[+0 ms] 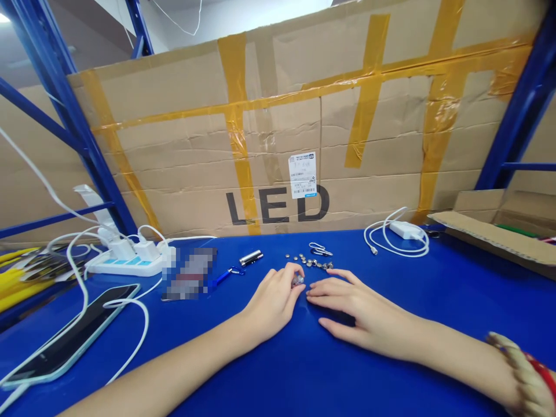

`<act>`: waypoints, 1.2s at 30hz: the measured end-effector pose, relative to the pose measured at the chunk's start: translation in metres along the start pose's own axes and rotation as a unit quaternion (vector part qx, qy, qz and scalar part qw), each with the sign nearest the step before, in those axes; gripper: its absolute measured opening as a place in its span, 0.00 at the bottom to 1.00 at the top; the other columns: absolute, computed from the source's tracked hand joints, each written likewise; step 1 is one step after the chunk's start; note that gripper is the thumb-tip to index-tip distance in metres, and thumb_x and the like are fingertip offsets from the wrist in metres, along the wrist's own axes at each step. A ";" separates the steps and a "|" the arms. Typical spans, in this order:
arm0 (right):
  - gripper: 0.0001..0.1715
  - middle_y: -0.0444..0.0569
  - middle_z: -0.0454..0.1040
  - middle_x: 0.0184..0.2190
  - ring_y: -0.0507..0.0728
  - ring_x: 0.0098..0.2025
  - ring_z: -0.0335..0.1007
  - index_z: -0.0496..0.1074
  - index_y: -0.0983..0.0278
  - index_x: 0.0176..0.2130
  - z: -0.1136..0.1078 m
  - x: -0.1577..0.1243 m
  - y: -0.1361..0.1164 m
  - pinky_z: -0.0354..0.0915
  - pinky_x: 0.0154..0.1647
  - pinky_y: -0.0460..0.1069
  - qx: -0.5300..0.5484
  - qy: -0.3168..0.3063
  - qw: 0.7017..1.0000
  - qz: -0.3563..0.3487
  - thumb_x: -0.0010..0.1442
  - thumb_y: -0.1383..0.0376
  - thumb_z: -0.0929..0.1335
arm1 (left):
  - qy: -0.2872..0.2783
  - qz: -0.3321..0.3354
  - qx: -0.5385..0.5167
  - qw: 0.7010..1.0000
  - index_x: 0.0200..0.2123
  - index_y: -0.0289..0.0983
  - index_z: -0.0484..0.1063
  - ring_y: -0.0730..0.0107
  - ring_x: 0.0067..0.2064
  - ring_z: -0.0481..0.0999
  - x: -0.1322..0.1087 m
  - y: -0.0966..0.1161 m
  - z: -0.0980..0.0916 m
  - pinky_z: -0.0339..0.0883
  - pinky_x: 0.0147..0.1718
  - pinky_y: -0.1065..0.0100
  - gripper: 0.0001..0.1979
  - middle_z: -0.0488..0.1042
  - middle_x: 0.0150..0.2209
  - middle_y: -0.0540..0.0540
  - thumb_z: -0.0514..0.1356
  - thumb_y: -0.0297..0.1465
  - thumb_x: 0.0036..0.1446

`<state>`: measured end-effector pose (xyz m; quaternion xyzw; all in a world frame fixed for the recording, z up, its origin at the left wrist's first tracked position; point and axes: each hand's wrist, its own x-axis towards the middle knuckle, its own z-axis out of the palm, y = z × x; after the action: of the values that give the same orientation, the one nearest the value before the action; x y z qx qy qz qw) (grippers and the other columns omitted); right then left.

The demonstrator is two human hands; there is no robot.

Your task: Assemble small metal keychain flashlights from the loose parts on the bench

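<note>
Between the thumb and forefinger of my left hand (273, 301) is a small clear, greyish piece (298, 280); its kind is too small to tell. My right hand (360, 313) lies low over the blue tabletop just to the right, fingers stretched out and apart, holding nothing. Beyond both hands, several small round silver discs (309, 263), like button cells, are scattered in a loose row. Behind them is a small dark and silver item with a white cord (320, 249). A short silver cylinder (251, 258) and a blue stick with a carabiner clip (226, 275) lie left of the discs.
At left are a phone (73, 333) with a white cable across it, a power strip (128, 263) with plugs, and a blurred-out flat item (191, 275). A white charger (406, 230) with coiled cable lies at right. A cardboard sheet (278, 162) stands behind; an open carton (499, 237) sits far right.
</note>
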<state>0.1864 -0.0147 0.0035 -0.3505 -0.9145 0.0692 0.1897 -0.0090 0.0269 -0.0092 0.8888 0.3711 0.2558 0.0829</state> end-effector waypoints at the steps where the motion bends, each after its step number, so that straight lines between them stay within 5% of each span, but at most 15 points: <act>1: 0.17 0.49 0.71 0.48 0.56 0.52 0.63 0.69 0.59 0.49 0.001 -0.001 -0.002 0.43 0.62 0.57 0.003 0.001 1.000 -0.008 0.61 0.63 0.62 | -0.007 -0.005 -0.026 1.000 0.40 0.39 0.57 0.66 0.35 0.69 0.001 -0.002 0.000 0.61 0.37 0.64 0.04 0.70 0.32 0.48 0.47 0.29 0.61; 6: 0.14 0.47 0.74 0.42 0.53 0.45 0.68 0.71 0.62 0.45 0.003 -0.003 -0.008 0.51 0.57 0.53 0.004 0.016 0.998 -0.059 0.61 0.68 0.61 | -0.034 -0.038 -0.156 0.986 0.41 0.39 0.54 0.71 0.30 0.68 0.005 -0.010 0.000 0.61 0.34 0.68 0.04 0.67 0.27 0.52 0.45 0.30 0.62; 14: 0.13 0.47 0.76 0.37 0.53 0.40 0.68 0.73 0.63 0.41 0.003 -0.004 -0.006 0.57 0.47 0.51 0.003 0.022 0.994 -0.110 0.63 0.68 0.61 | -0.048 -0.035 -0.178 0.982 0.37 0.40 0.50 0.71 0.31 0.67 0.004 -0.007 -0.001 0.61 0.36 0.67 0.02 0.65 0.29 0.51 0.43 0.31 0.62; 27: 0.11 0.46 0.75 0.36 0.56 0.39 0.69 0.76 0.57 0.39 0.002 0.000 -0.008 0.60 0.39 0.50 -0.037 0.006 0.999 0.037 0.57 0.59 0.66 | -0.044 0.029 -0.055 0.997 0.35 0.40 0.52 0.72 0.28 0.65 0.002 -0.002 -0.003 0.59 0.30 0.70 0.02 0.63 0.29 0.52 0.46 0.31 0.61; 36: 0.11 0.46 0.75 0.34 0.55 0.37 0.69 0.76 0.57 0.39 0.004 0.001 -0.006 0.62 0.37 0.48 -0.033 0.015 0.998 0.042 0.59 0.61 0.65 | -0.069 0.036 -0.008 0.997 0.30 0.39 0.56 0.73 0.27 0.63 0.002 0.001 -0.003 0.55 0.27 0.73 0.05 0.62 0.25 0.54 0.48 0.30 0.60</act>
<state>0.1799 -0.0185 0.0017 -0.3956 -0.8978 0.0414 0.1891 -0.0089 0.0278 -0.0055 0.9163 0.3303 0.2000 0.1063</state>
